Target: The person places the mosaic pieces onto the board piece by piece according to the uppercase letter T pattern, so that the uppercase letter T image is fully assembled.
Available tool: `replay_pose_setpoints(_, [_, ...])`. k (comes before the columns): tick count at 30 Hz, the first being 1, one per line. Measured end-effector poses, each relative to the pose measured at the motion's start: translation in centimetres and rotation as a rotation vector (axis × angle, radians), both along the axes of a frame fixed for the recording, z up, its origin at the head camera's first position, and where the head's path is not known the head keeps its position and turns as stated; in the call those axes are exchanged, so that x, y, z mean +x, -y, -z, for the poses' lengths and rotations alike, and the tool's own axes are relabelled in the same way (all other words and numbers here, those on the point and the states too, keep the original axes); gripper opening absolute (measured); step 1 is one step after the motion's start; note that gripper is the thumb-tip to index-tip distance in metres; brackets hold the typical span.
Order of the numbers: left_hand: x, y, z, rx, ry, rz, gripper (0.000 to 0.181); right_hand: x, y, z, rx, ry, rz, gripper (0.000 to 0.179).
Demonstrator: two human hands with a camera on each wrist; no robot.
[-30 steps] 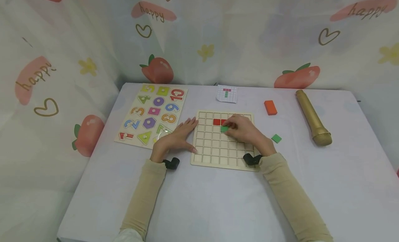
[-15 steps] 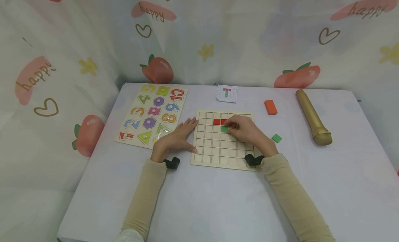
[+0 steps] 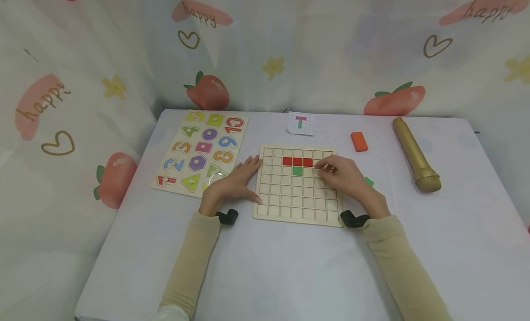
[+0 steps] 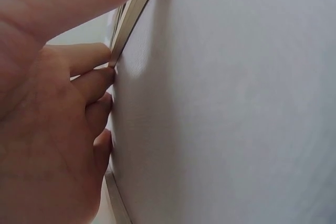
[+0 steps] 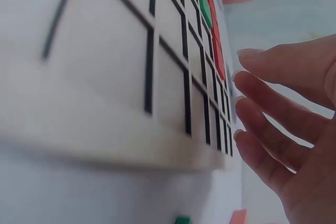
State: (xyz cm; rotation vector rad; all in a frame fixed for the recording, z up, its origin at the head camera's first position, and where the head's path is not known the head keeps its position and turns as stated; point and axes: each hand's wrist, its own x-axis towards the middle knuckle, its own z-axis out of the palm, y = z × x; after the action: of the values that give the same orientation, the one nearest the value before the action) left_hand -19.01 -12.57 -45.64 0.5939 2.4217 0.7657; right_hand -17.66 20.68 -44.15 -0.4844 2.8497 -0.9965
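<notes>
On the wooden grid board (image 3: 281,208), a row of red square tiles (image 3: 297,161) lies near the far side, with a green square tile (image 3: 297,171) under the middle one. My right hand (image 3: 341,178) hovers over the board's right part, just right of the red row. Its fingers are loosely bent with nothing between them, and the right wrist view shows the thumb (image 5: 283,66) apart from the fingertips. My left hand (image 3: 233,183) lies with spread fingers at the board's left edge, thumb touching its border. A loose green tile (image 3: 369,181) is partly hidden behind my right hand.
A number-and-shape puzzle board (image 3: 198,148) lies at the left, partly under my left hand. Behind the grid stands a small pattern card (image 3: 306,128). To the right are an orange block (image 3: 359,141) and a gold microphone-shaped rod (image 3: 416,155). A patterned curtain borders the table.
My right hand has let go near the green tile and moved right, uncovering the right end of the red row. The green tile stays on the board. My left hand has not moved.
</notes>
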Motion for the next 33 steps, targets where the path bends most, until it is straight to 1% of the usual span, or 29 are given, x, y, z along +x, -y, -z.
replay_pose_setpoints(4, [0.0, 0.1, -0.2, -0.016, -0.004, 0.004, 0.123, 0.8, -1.0, 0.0, 0.006, -0.007, 0.013, 0.021])
replay_pose_setpoints(7, [0.1, 0.1, -0.5, -0.018, -0.009, 0.004, 0.122, 1.3, -1.7, -0.2, 0.014, -0.001, 0.038, 0.022])
replay_pose_setpoints(10, [0.1, 0.1, -0.7, -0.016, -0.013, 0.001, 0.122, 1.8, -2.4, -0.2, 0.013, -0.027, 0.052, 0.022])
replay_pose_setpoints(14, [0.2, 0.1, -0.6, -0.014, -0.009, -0.008, 0.122, 2.2, -3.5, -0.2, 0.027, -0.084, 0.062, 0.021])
replay_pose_setpoints(17, [0.3, 0.1, -0.6, -0.013, -0.004, -0.011, 0.122, 2.6, -4.2, -0.1, 0.044, -0.097, 0.082, 0.02])
replay_pose_setpoints(20, [0.4, 0.0, -0.7, -0.019, 0.001, -0.01, 0.122, 3.0, -5.0, 0.0, 0.056, -0.09, 0.102, 0.022])
replay_pose_setpoints(24, [0.4, -0.1, -0.8, -0.023, -0.004, -0.01, 0.122, 3.5, -6.0, 0.2, 0.063, -0.079, 0.109, 0.024])
replay_pose_setpoints(28, [0.5, -0.2, -0.8, -0.014, -0.011, -0.014, 0.122, 3.8, -6.7, 0.4, 0.071, -0.047, 0.126, 0.023])
replay_pose_setpoints(33, [0.5, -0.3, -0.4, -0.013, -0.007, -0.017, 0.121, 4.2, -7.4, 0.7, 0.097, 0.005, 0.136, 0.024])
